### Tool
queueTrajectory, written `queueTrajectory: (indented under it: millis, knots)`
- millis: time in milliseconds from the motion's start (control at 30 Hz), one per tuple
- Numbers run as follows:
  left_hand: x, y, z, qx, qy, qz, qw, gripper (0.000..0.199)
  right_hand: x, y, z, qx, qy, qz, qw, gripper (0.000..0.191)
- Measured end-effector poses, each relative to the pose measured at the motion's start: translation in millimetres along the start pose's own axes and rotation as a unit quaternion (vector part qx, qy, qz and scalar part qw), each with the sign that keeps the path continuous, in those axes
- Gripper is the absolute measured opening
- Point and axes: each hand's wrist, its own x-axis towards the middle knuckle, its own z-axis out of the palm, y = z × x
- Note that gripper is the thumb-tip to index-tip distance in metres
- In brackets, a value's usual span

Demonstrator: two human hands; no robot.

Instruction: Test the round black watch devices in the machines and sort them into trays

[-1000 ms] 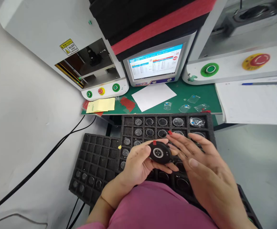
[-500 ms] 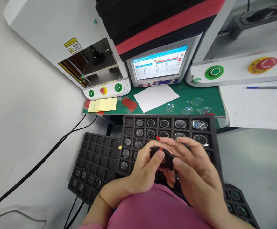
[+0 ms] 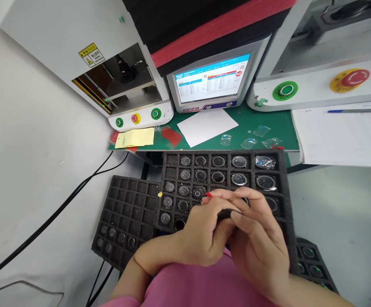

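Gripping black disc (image 3: pixel 224 214) above foam tray (image 3: pixel 284 170), left hand (image 3: pixel 201 234) curled closed around it, most of disc hidden. Right hand (image 3: pixel 262 245) close against left, thumb at disc's right edge, fingers reaching behind; cannot tell whether they grip. Red tab (image 3: pixel 208 194) at right fingertip. Round parts (image 3: pixel 218 161) in tray pockets beyond and left of hands. Second tray (image 3: pixel 126 204) at left, third tray (image 3: pixel 311 261) at near right. Farther: green table (image 3: pixel 249 121) with white sheet (image 3: pixel 207 127), then monitor (image 3: pixel 214 83).
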Motion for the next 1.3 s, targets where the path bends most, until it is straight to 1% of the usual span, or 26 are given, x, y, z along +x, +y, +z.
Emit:
queueTrajectory:
  millis: [67,133,233,367,500,633,700,800,833,867,900,933,967,1000,1033,1067,1100,1133,1200,1300]
  knots:
    - [-0.9,-1.0,1.5,0.022,0.004,0.010,1.000,0.016,-1.0,0.6,2.9,0.005,0.030,0.014,0.999,0.017]
    - [-1.8,-2.1,3.3,0.021,0.001,0.013,1.000,0.014,-1.6,1.3,5.4,0.012,0.055,0.021,0.998,0.017]
    - [-3.1,-3.8,5.4,0.026,0.000,0.018,0.999,0.013,-1.9,2.8,8.2,0.020,0.078,0.016,0.997,0.014]
    - [-3.7,-5.9,6.2,0.068,-0.014,0.012,0.998,0.016,-0.6,4.1,10.2,0.025,0.108,0.017,0.994,0.015]
    - [-2.8,-9.2,7.0,0.071,-0.039,-0.009,0.997,0.017,1.8,4.5,9.5,0.023,0.121,0.021,0.992,0.019]
    - [-3.0,-11.5,8.6,0.047,-0.026,-0.006,0.999,0.017,3.2,4.9,8.6,0.014,0.123,0.039,0.992,0.023]
    - [-4.0,-11.9,9.5,0.057,-0.022,-0.009,0.998,0.018,3.9,5.3,8.6,0.012,0.130,0.059,0.990,0.024]
    - [-4.8,-12.3,9.9,0.074,-0.020,0.005,0.997,0.021,5.8,4.8,7.2,0.014,0.143,0.090,0.985,0.028]
    - [-4.6,-12.7,9.8,0.052,-0.019,-0.004,0.998,0.021,6.7,4.0,6.0,0.015,0.141,0.104,0.984,0.029]
    - [-4.0,-13.2,9.5,0.001,-0.017,-0.027,0.999,0.021,7.7,2.9,4.2,0.015,0.135,0.117,0.984,0.031]
    - [-3.1,-14.0,9.2,-0.084,-0.017,-0.062,0.994,0.021,8.8,1.3,2.1,0.016,0.126,0.125,0.984,0.031]
    - [-2.0,-14.9,8.7,-0.195,-0.018,-0.101,0.975,0.022,9.9,-0.5,-0.2,0.018,0.117,0.120,0.986,0.030]
    - [-0.8,-15.7,8.2,-0.316,-0.020,-0.135,0.939,0.022,10.9,-2.4,-2.7,0.020,0.110,0.104,0.988,0.030]
    - [0.6,-16.4,7.6,-0.429,-0.022,-0.160,0.889,0.023,11.8,-4.2,-5.0,0.023,0.105,0.079,0.991,0.029]
    - [2.0,-16.7,6.9,-0.521,-0.026,-0.173,0.836,0.023,12.3,-5.9,-7.1,0.026,0.103,0.051,0.993,0.027]
    - [3.2,-16.5,6.0,-0.586,-0.032,-0.178,0.789,0.023,12.5,-7.3,-8.8,0.027,0.101,0.027,0.994,0.026]
    - [4.3,-15.9,5.1,-0.629,-0.038,-0.181,0.755,0.023,12.2,-8.3,-10.1,0.025,0.096,0.014,0.995,0.025]
    - [5.2,-14.9,4.1,-0.654,-0.044,-0.184,0.732,0.024,11.7,-8.8,-11.0,0.022,0.090,0.011,0.996,0.024]
    - [6.2,-12.3,2.3,-0.684,-0.055,-0.182,0.704,0.026,9.9,-8.9,-11.7,0.016,0.080,0.014,0.997,0.024]
    - [6.0,-9.0,0.3,-0.703,-0.065,-0.179,0.686,0.027,6.9,-7.4,-11.1,0.018,0.081,-0.003,0.997,0.021]
